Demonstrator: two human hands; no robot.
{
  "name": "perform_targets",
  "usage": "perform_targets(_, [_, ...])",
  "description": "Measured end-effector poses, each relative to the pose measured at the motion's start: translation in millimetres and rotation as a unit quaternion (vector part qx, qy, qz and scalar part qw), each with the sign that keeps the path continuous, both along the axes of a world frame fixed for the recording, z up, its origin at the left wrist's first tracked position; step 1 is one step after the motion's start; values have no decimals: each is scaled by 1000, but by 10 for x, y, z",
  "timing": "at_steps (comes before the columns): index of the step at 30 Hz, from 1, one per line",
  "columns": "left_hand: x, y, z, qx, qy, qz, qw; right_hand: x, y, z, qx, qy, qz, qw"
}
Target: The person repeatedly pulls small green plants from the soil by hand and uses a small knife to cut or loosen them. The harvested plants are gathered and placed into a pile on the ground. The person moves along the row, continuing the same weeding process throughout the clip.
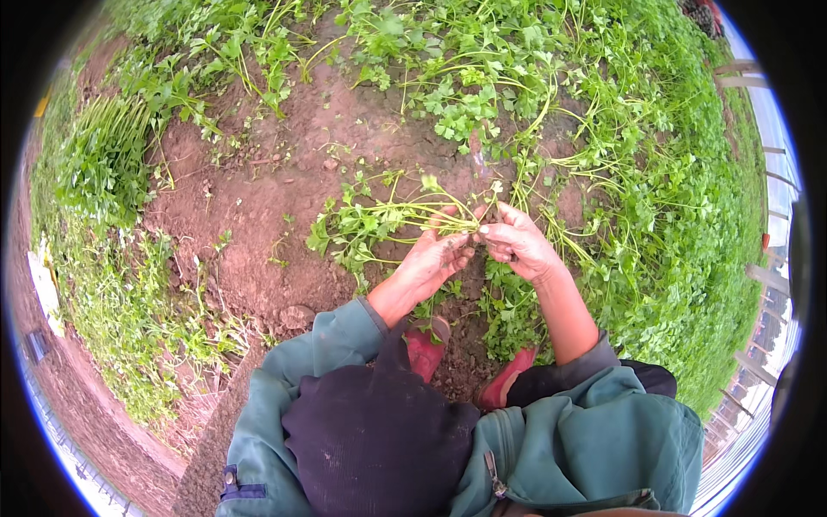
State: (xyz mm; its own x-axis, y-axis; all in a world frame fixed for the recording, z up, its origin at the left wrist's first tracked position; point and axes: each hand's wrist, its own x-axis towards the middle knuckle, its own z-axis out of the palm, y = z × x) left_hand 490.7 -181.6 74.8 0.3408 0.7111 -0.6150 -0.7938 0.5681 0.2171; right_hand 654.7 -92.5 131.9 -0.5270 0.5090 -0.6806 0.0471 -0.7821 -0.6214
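Observation:
My left hand (434, 257) holds a leafy green plant (368, 223), which looks like celery or parsley, by the lower part of its stems. The leaves point left and the root end lies to the right, between both hands. With thumb and fingers, my right hand (520, 242) pinches at the base of the stems. Soil clings to the fingers of both hands. Just beyond the right hand, a narrow blade-like object (478, 158) shows against the ground, partly hidden by leaves.
Dense rows of the same crop (672, 213) grow on the right. Bare brown soil (239, 226) lies left of the hands. A pile of gathered stalks (106, 155) rests at far left. Red boots (425, 352) stand below my hands. Someone else is partly visible at the upper right rim.

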Motion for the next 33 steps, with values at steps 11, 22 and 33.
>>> perform_targets(11, [23, -86, -401, 23, -51, 160, 986, -81, -66, -6, 10, 27, -23, 999])
perform_targets(22, [-140, -169, -121, 333, 494, -385, 705, -185, 113, 355, 135, 28, -21, 990])
perform_targets(33, [-527, -58, 811, 326, 621, -585, 407, -470, 53, 220, 93, 187, -68, 976])
